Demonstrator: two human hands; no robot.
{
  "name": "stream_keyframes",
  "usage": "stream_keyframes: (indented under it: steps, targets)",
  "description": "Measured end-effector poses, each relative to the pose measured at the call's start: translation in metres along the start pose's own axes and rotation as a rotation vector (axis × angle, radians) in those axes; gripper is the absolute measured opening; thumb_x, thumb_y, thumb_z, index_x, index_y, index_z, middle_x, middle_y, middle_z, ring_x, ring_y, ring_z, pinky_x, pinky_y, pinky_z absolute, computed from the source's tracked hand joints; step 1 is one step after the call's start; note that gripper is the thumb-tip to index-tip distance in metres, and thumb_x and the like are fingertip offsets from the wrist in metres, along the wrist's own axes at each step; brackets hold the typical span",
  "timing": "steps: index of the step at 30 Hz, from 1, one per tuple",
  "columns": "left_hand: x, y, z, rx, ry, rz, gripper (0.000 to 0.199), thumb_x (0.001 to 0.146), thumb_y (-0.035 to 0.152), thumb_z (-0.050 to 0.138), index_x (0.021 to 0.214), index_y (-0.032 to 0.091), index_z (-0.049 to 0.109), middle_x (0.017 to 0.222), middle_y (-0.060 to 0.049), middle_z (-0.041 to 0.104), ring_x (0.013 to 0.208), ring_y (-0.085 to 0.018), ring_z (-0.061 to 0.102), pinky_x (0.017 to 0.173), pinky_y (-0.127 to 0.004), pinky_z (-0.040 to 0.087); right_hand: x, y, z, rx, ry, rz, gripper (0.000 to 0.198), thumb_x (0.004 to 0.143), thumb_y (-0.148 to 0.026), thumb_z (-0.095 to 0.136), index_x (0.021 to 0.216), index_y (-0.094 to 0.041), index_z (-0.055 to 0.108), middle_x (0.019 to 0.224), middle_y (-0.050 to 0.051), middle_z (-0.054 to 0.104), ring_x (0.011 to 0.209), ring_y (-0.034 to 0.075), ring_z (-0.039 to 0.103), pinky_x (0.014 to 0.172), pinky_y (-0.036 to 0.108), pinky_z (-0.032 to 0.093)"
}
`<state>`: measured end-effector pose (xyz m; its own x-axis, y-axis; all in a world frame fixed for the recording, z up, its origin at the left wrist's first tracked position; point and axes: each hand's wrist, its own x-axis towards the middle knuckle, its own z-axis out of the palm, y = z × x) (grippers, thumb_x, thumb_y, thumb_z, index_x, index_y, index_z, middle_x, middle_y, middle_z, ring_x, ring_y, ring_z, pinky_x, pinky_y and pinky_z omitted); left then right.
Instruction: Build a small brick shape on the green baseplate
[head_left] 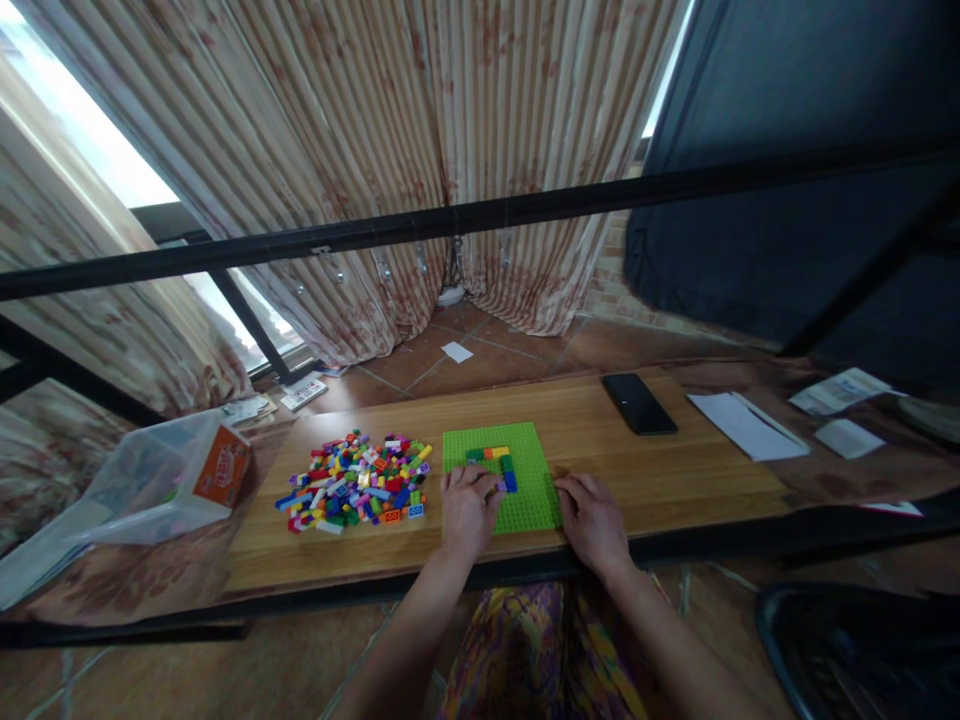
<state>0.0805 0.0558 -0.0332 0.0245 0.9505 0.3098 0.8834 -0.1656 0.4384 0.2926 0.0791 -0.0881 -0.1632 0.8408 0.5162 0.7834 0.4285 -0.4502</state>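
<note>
Head view, looking down on the work: left hand (466, 505) lies palm down on the near left corner of one flat square bright-green studded baseplate (534, 500), fingers curled onto small bricks there; whether anything is pinched cannot be told; right hand (592, 515) rests palm down, fingers loosely spread, touching the baseplate's near right edge, holding nothing visible; baseplate thus sits between and just ahead of both hands, on the long wooden tabletop (675, 470); on the plate, one short L-shaped row of joined bricks (499, 458), green, orange and blue, with a purple piece at the left fingertips; exact brick count too small to tell; just left of the left hand, one loose heap of small multicoloured plastic bricks (356, 480), far too many to count; farther left, one clear plastic storage tub (142, 485) on its side with an orange label; to the right, well apart from the hands, one black smartphone (639, 403) lying flat, then three white paper sheets (746, 425); striped curtains (337, 150) hang behind.
</note>
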Motion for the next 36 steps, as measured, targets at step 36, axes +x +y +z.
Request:
stream_keyframes:
  steps: [36]
  targets:
    - [-0.0046,0.0079,-0.0001,0.04,-0.025,-0.005,0.031,0.078,0.018,0.062,0.108,0.024,0.064,0.11,-0.007,0.067,0.104,-0.028,0.054,0.093,-0.047,0.036,0.0002,-0.0012,-0.0012,-0.008,0.004,0.009,0.024,0.091,-0.025,0.044,0.094,-0.022,0.068,0.101,0.008,0.064,0.094,0.021,0.059,0.083,0.035,0.049]
